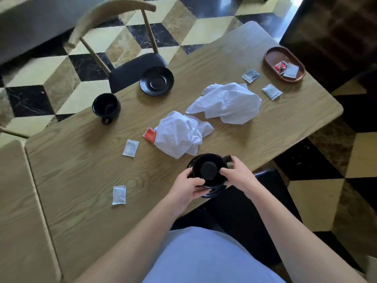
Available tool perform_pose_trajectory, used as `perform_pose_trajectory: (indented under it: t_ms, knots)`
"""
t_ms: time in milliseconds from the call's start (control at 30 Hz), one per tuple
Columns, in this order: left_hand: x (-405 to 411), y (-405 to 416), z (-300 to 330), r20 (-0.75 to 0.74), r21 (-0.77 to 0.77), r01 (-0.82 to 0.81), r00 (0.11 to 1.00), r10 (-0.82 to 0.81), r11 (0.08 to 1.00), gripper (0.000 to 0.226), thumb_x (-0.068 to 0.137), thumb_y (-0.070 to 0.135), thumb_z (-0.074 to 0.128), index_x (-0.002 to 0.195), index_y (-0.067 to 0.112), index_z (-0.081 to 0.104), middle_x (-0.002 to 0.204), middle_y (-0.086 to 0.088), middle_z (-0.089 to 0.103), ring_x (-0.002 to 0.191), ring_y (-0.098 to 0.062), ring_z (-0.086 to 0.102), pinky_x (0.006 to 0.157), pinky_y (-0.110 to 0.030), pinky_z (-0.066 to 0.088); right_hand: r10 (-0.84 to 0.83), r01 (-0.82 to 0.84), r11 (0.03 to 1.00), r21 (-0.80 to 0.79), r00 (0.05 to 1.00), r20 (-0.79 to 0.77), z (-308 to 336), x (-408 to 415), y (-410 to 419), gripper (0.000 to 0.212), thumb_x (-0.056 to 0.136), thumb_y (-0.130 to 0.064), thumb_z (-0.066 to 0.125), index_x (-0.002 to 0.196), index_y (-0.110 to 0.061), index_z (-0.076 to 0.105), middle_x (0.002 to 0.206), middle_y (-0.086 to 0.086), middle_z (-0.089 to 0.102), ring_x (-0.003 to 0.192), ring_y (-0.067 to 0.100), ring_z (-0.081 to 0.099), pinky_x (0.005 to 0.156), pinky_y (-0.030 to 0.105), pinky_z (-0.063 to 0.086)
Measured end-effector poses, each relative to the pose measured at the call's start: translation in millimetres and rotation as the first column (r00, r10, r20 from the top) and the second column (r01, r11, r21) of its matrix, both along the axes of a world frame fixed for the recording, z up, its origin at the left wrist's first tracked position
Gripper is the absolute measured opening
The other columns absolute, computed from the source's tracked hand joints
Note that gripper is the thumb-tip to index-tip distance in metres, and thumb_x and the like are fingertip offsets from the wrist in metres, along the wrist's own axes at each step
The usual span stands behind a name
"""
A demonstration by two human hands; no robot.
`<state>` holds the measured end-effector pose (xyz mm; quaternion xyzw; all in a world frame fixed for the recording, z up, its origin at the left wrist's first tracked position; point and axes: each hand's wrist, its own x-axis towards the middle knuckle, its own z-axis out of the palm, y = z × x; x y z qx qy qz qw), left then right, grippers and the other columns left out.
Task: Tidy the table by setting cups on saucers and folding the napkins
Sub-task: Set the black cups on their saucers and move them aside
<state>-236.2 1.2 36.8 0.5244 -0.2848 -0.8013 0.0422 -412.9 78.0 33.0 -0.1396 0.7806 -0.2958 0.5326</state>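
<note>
step: near cup (209, 173) clasped by left hand (188, 187) and right hand (237, 176), seemingly on saucer (212, 193) at surface (81, 180) edge | next: far cup (106, 107) to be carried to empty saucer (156, 80) | napkins (226, 103) unfolded

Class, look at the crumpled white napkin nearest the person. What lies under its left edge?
A red packet pokes out from under the near napkin. Only its left part shows; the rest, and anything else beneath the cloth, is covered.

Saucer (212, 194) mostly hidden under cup (208, 170); packet print unreadable.
</note>
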Motion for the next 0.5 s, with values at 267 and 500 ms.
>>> perform_pose_trajectory:
  t_ms: [267,500]
  knots:
    - [6.6,0.6,-12.7,0.141,0.097,-0.047,0.989,0.033,0.994,0.049,0.088,-0.016,0.048,0.129,0.008,0.059,0.124,-0.017,0.067,0.103,-0.034,0.073,0.079,-0.041,0.063,0.079,-0.077,0.996,0.043,0.996,-0.038,-29.6,24.0,-0.3,0.029,0.087,-0.005,0.057,0.114,-0.005,0.068,0.108,0.016,0.072,0.096,0.029,0.071,0.083,0.046,0.063]
    - [2.4,-6.1,-15.8,0.188,0.072,-0.043,0.982,0.028,0.997,0.052,0.091,-0.014,0.051,0.135,0.013,0.056,0.130,-0.015,0.062,0.110,-0.035,0.068,0.075,-0.040,0.064,0.089,-0.080,0.993,0.083,0.990,-0.114,-41.1,22.0,-3.2,0.017,0.087,-0.010,0.063,0.102,-0.005,0.071,0.099,0.015,0.073,0.083,0.025,0.074,0.070,0.034,0.064]
